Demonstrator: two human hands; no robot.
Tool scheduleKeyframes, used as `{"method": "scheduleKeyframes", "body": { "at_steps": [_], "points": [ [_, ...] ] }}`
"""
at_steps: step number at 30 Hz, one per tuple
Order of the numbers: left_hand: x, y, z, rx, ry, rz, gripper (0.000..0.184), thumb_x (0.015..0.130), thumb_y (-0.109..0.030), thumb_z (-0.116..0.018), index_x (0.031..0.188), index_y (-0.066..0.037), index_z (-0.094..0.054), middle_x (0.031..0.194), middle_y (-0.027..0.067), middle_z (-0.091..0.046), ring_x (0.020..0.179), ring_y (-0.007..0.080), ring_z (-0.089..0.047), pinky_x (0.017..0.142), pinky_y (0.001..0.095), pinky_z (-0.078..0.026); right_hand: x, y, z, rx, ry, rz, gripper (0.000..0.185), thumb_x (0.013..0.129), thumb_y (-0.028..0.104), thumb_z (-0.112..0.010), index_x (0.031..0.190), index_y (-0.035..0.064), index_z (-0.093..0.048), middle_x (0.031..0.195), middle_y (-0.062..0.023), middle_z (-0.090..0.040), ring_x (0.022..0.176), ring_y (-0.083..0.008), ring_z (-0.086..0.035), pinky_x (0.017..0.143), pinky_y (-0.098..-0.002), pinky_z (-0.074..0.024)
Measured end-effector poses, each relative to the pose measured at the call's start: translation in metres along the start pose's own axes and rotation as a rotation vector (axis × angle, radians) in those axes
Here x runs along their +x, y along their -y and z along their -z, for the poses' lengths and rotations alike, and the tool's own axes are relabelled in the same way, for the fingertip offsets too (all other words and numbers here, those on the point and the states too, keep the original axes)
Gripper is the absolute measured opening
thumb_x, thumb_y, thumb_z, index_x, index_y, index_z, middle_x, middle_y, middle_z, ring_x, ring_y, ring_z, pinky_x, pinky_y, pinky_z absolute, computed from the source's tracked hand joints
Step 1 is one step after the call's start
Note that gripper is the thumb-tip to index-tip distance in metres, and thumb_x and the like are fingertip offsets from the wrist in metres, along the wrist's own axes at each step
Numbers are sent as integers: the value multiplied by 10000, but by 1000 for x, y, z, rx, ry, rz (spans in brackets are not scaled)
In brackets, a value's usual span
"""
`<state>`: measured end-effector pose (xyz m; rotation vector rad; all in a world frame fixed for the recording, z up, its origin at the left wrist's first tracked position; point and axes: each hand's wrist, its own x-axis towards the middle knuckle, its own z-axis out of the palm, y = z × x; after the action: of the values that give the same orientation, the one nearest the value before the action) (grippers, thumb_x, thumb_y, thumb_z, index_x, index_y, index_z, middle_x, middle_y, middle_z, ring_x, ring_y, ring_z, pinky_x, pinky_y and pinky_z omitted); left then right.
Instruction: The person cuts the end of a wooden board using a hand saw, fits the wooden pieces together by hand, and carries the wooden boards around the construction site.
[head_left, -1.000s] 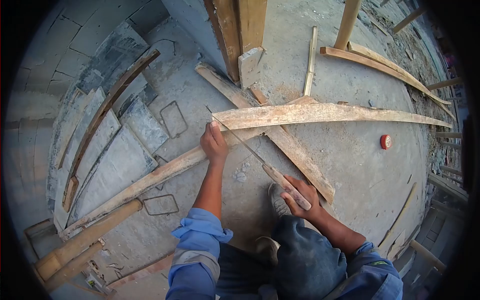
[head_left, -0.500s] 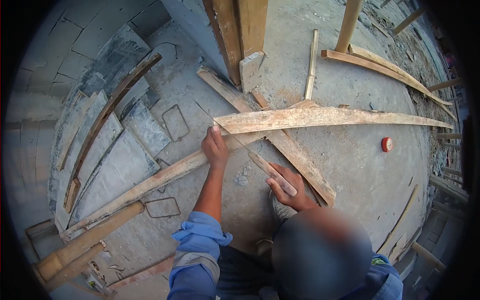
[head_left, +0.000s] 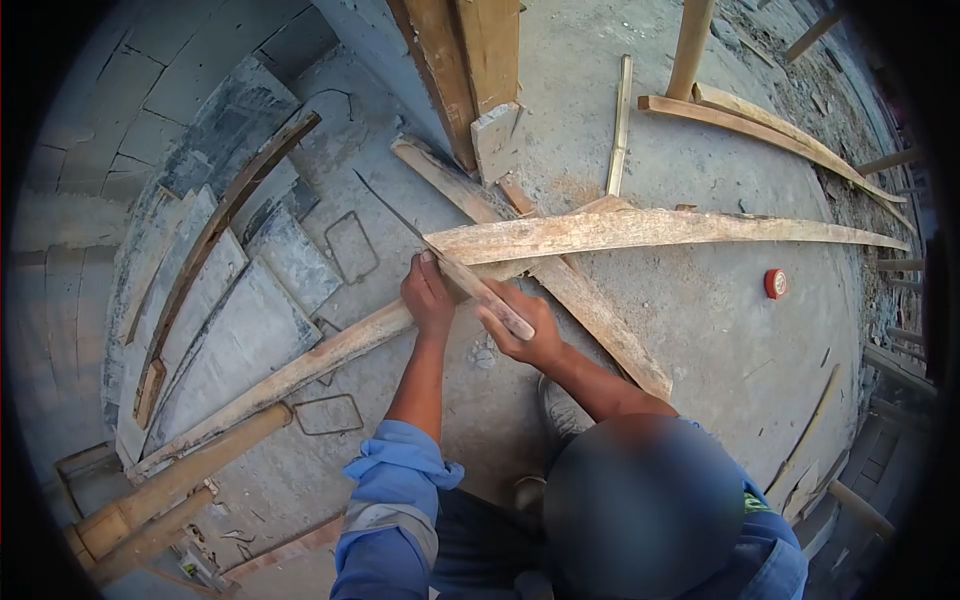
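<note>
My right hand (head_left: 528,328) is wrapped round the wooden handle of a handsaw (head_left: 486,298). Its thin dark blade crosses the left end of a long wooden board (head_left: 620,232) and points up and to the left. Just below that end, my left hand (head_left: 428,295) grips the board, its thumb close beside the blade. Other timbers prop the board from below: a long beam (head_left: 300,385) running to the lower left, and a plank (head_left: 605,325) slanting beneath it.
A red tape measure (head_left: 775,284) lies on the concrete floor to the right. Grey panels (head_left: 235,320) and a dark timber strip (head_left: 215,225) lie at the left. Wooden posts (head_left: 488,60) stand ahead by the wall. Bent metal loops (head_left: 330,415) and bamboo poles (head_left: 185,480) lie lower left.
My right hand has pushed the saw forward, up and to the left, so more of the blade sticks out beyond the board. My left hand has stayed at the board's end.
</note>
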<state>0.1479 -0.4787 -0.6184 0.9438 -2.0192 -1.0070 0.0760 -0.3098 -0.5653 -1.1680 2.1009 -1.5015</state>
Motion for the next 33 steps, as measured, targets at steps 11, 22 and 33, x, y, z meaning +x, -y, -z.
{"method": "scheduleKeyframes", "body": {
  "at_steps": [11,22,33],
  "points": [
    [-1,3,-4,53,-73,-60,412,1087,-263,-390,860,19,-587,715,237,-579,659,452,-579,609,486,-414,-91,-1,66,-88,23,70,519,873,188,-792,1310,-26,-612,978,-192,-753,784,-323,-762,713,-355,-603],
    [-3,8,2,94,-10,-45,395,1082,-258,-395,871,14,-590,713,251,-597,678,477,-598,598,519,-413,-140,11,108,-81,99,-31,535,852,184,-816,1292,-51,-624,957,-216,-745,821,-329,-766,742,-365,-604],
    [-2,6,3,41,12,-71,402,1083,-256,-354,889,9,-585,759,250,-602,708,474,-591,645,513,-424,-89,-2,77,-18,76,6,534,890,227,-787,1327,-21,-606,1003,-191,-743,815,-309,-760,714,-375,-593]
  ]
}}
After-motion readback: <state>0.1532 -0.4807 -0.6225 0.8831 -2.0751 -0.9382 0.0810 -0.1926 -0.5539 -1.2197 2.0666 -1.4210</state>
